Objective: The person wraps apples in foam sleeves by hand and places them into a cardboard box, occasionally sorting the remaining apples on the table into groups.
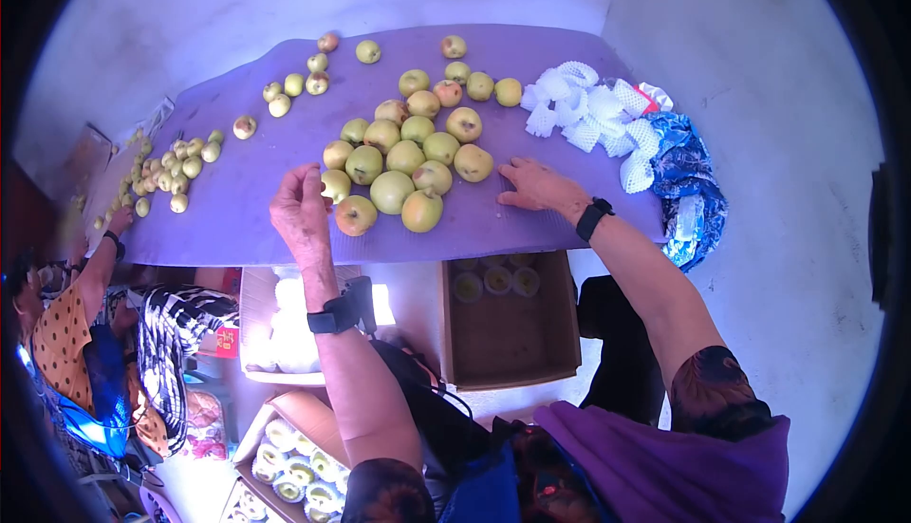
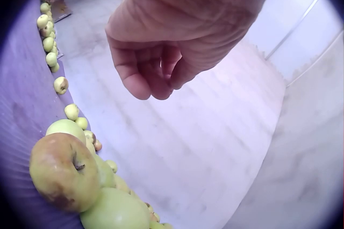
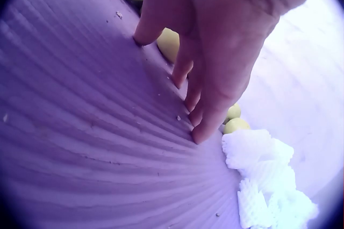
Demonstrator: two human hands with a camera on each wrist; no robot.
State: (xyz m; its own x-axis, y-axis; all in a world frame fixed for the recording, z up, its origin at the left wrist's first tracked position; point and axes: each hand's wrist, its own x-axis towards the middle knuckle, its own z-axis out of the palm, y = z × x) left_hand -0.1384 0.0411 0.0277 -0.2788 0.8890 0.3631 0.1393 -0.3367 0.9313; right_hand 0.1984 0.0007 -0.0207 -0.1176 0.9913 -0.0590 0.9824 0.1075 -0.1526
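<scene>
A cluster of yellow-green apples [image 1: 405, 158], several with reddish or brown patches, lies on the purple table cover. My left hand [image 1: 302, 212] is raised at the cluster's left side, fingers curled in toward the thumb. Nothing shows between those fingers [image 2: 141, 81] in the left wrist view, where a brown-marked apple [image 2: 64, 172] sits below the hand. To the right of the cluster, my right hand [image 1: 541, 186] rests on the purple cover [image 3: 107, 132] with its fingertips down and fingers spread, holding nothing. White foam nets [image 1: 593, 110] lie beyond it.
Below the table edge stand an open cardboard box [image 1: 512, 343] with a few netted fruits and a carton [image 1: 304, 419] of netted apples. A blue patterned cloth [image 1: 678, 181] lies at the table's right end. At far left, another person's hand [image 1: 120, 219] reaches toward more apples [image 1: 171, 172].
</scene>
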